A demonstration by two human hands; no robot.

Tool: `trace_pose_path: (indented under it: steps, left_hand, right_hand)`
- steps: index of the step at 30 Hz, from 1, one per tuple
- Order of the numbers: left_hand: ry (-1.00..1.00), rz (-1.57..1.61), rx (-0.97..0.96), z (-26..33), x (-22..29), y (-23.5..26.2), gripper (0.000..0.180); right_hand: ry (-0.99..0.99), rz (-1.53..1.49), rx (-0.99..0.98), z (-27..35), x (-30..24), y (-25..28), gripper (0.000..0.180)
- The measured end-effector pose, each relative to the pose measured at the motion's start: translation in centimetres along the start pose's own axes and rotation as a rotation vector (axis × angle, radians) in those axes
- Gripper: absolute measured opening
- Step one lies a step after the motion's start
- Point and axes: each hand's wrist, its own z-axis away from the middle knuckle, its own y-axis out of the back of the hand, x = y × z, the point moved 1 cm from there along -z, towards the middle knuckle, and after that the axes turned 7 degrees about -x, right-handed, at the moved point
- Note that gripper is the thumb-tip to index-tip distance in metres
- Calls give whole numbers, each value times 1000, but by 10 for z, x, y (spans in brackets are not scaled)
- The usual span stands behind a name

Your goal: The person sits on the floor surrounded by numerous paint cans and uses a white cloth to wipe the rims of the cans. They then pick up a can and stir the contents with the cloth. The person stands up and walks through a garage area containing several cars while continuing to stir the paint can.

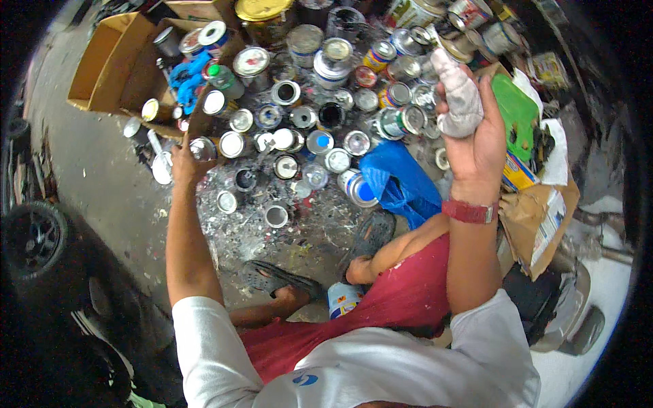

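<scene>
At the left, beside the cardboard box, my left hand (189,165) reaches down with its forefinger stretched out and thumb apart. A small metal can (203,149) lies between them; I see no clear grip on it. Raised at the right, my right hand (479,139) is turned palm up, its fingers curled round a bunched, pale pinkish-white rag (460,102). Close to my left hand are a white-topped lid or can (162,168) with a pale stick-like tool (155,143), and an open can of white paint (232,145).
Many paint cans crowd the stained floor, among them a large yellow-lidded one (264,9). A cardboard box (102,68) holds cans and a blue cloth (188,78). A blue plastic bag (401,178) lies near my foot. Car wheel (35,239) at left; flattened cardboard (534,221) at right.
</scene>
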Motion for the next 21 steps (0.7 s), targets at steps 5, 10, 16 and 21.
trace_pose_path:
  steps: [5, 10, 16, 21]
  left_hand:
    - [-84, -70, -83, -13, -4, 2, 144]
    - [-89, -179, -77, -19, -14, -5, 154]
    - [-134, -225, -116, -29, -19, -5, 154]
    - [-152, -336, -78, -34, -30, -9, 155]
  right_hand:
    - [85, 4, 42, -2, -23, 17, 46]
    - [110, -49, -7, -2, -37, 30, 44]
    - [112, -60, -2, 2, -39, 31, 42]
    - [100, -71, -61, 1, -41, 33, 42]
